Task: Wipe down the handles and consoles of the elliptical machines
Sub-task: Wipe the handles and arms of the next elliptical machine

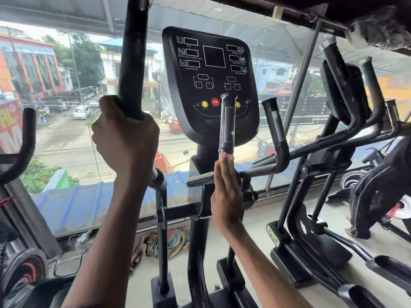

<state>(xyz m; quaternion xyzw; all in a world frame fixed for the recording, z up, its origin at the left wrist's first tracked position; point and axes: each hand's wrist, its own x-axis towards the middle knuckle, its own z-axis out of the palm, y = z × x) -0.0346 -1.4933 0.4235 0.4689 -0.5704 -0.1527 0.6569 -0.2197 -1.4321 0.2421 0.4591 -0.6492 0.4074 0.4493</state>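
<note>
Nearest me, my left hand has its grip wrapped tight round the tall black moving handle, which rises straight up out of the fist. To the right of that grip and a little lower, my right hand is flat, fingers straight and together, holding nothing; its fingertips touch the lower end of the short fixed handle, which stands upright just above them. Directly behind that short handle, beyond both grips, sits the console, dark-screened, with a red STOP button. Down on the floor beyond my forearms lies a bundle of cloths by the window. Further right of the open hand stands a second elliptical machine.
</note>
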